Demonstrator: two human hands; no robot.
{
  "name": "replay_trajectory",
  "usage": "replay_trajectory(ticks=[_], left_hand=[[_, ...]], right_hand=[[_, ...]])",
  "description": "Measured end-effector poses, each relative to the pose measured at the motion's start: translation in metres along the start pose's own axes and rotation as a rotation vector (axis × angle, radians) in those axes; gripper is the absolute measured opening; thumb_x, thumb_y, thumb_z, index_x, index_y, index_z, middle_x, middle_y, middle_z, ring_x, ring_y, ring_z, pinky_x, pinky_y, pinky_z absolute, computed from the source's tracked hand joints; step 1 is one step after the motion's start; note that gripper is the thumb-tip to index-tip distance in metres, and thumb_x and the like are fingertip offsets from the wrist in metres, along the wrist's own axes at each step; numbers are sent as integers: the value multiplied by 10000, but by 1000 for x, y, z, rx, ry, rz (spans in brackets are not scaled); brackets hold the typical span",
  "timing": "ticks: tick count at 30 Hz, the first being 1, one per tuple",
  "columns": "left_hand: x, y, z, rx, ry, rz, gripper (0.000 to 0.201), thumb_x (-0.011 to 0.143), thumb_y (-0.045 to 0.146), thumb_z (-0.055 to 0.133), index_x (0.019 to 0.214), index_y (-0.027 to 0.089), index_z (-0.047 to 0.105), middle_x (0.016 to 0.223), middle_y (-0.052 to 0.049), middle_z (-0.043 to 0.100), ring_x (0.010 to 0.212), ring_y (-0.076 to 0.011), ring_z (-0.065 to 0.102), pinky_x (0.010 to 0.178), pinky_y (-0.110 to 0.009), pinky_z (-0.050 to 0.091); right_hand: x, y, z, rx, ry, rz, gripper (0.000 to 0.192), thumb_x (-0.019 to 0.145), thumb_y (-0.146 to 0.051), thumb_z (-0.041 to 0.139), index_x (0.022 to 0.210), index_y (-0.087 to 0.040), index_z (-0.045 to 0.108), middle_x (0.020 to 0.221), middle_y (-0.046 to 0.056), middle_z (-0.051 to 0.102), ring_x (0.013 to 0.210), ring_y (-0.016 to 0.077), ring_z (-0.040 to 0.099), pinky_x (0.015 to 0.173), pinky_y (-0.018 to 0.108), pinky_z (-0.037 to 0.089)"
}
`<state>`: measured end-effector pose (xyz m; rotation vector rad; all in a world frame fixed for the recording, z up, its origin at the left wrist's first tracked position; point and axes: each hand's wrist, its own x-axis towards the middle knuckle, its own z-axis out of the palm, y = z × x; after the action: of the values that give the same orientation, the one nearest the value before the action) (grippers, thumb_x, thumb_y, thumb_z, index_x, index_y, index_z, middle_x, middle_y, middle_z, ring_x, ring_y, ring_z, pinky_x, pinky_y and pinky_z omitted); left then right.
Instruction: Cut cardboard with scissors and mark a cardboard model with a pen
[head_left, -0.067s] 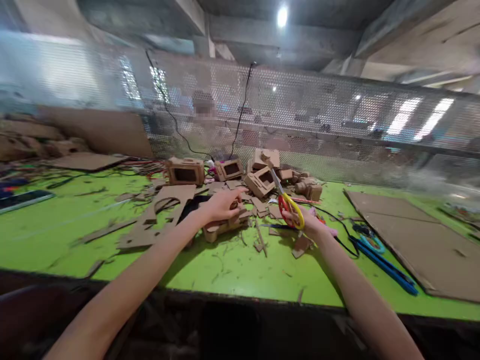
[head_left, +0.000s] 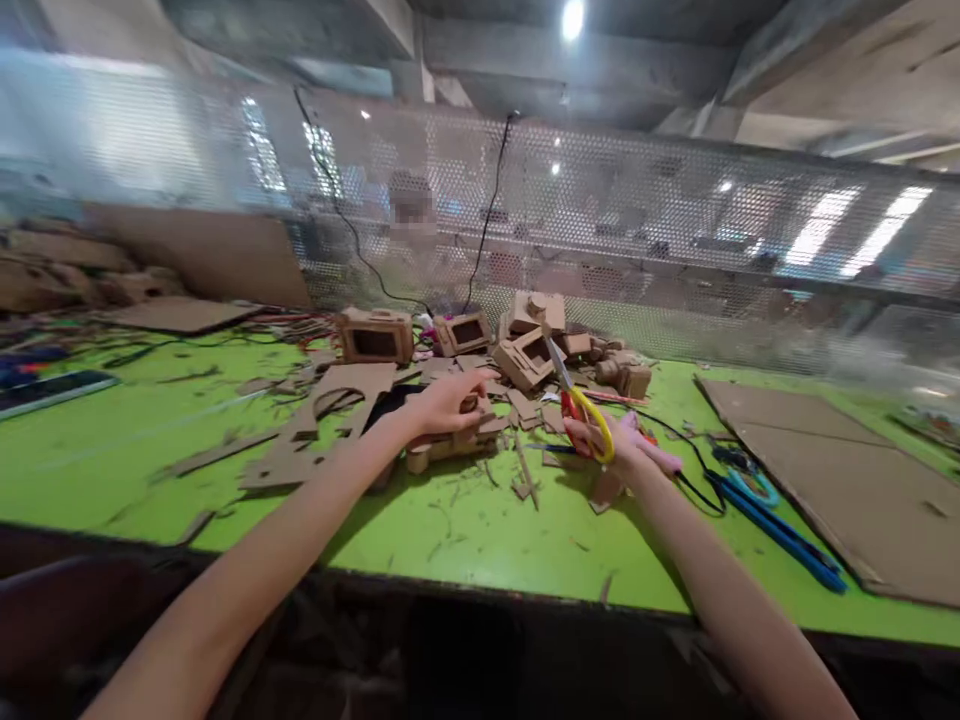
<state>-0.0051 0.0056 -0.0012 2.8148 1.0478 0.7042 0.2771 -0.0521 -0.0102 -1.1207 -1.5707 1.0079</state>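
Over a small cardboard model point(head_left: 454, 445) in the middle of the table lies my left hand point(head_left: 448, 402). Its fingers and thumb curl around a round part on top of the model, and the forefinger reaches out to the right. Part of the model is hidden under the hand. My right hand point(head_left: 596, 442) grips scissors point(head_left: 592, 415) by their red and yellow handles, blades pointing up and away to the left. Below the right hand lies a cardboard scrap point(head_left: 606, 490). Behind the hands stand several box-shaped cardboard models point(head_left: 376, 338), some piled up.
Cut cardboard sheets point(head_left: 300, 465) and scraps litter the green table point(head_left: 465, 540). To the right lie a blue tool point(head_left: 787, 535), a pink tool with a cord point(head_left: 652, 450) and a large cardboard sheet point(head_left: 840, 470). A phone point(head_left: 56, 390) lies far left. Perforated mesh point(head_left: 600, 220) stands behind.
The view has shifted slightly, so the table's things appear a little farther right. Both hands keep nearly the same pose, with the scissors still in the right.
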Motion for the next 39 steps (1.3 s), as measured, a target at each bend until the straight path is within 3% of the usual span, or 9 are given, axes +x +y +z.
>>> replay_trajectory(ticks=[10, 15, 17, 20, 24, 28, 32, 36, 39], left_hand=[[-6, -10, 6, -74, 79, 84, 388, 781, 234, 534, 1164, 184, 499, 1003, -68, 596, 933, -210, 591, 836, -333, 468], [-5, -12, -16, -222, -19, 52, 693, 716, 408, 678, 1327, 222, 408, 1357, -138, 491, 1229, -273, 503, 1012, -399, 421], [-4, -12, -29, -258, -27, -58, 797, 662, 451, 718, 1362, 241, 400, 1456, -140, 417, 1317, -309, 429, 1060, -434, 381], [-5, -10, -41, -378, 58, -355, 633, 728, 513, 631, 1269, 211, 499, 1355, -152, 537, 1227, -297, 534, 988, -426, 449], [-12, 9, -28, -447, 34, -516, 747, 692, 586, 655, 1281, 164, 476, 1307, -192, 571, 1174, -292, 581, 898, -369, 498], [-14, 33, -4, -170, 108, -676, 1012, 617, 617, 732, 1427, 180, 311, 1223, -186, 609, 1072, -359, 622, 796, -378, 495], [-10, 39, 8, -31, 163, -706, 811, 741, 500, 674, 1401, 175, 333, 1006, -117, 676, 861, -306, 663, 704, -343, 472], [-11, 34, 13, -23, 149, -684, 641, 772, 452, 633, 1324, 195, 431, 1073, -98, 662, 934, -292, 642, 759, -345, 469], [-10, 25, 13, -24, 144, -655, 629, 785, 422, 599, 1341, 189, 420, 1119, -103, 650, 973, -290, 630, 816, -365, 467]], right_hand=[[0, 19, 22, 162, 114, 66, 404, 610, -456, 766, 754, -218, 472, 450, -110, 415, 347, 44, 344, 335, 177, 263], [3, 20, 20, 139, 149, 72, 456, 580, -479, 779, 761, -217, 452, 456, -115, 430, 335, 42, 349, 320, 177, 265], [4, 20, 20, 117, 171, 79, 473, 568, -488, 778, 754, -220, 437, 461, -114, 431, 337, 47, 358, 319, 181, 274], [6, 21, 21, 100, 182, 87, 497, 524, -480, 790, 732, -227, 416, 470, -113, 423, 337, 53, 366, 310, 188, 272], [5, 21, 19, 102, 168, 79, 489, 507, -448, 796, 712, -233, 408, 493, -113, 412, 351, 49, 351, 315, 191, 290], [1, 20, 18, 138, 136, 41, 467, 526, -424, 808, 740, -229, 441, 594, -85, 463, 460, 64, 417, 381, 196, 380], [1, 17, 19, 187, 109, 13, 525, 454, -395, 860, 770, -227, 476, 606, -84, 461, 490, 58, 414, 410, 180, 372], [1, 15, 21, 231, -13, 112, 489, 544, -498, 809, 783, -228, 480, 525, -111, 363, 383, 38, 301, 341, 177, 243], [-2, 16, 21, 167, -81, 90, 467, 612, -577, 731, 804, -226, 489, 549, -98, 388, 383, 47, 309, 350, 193, 257]])
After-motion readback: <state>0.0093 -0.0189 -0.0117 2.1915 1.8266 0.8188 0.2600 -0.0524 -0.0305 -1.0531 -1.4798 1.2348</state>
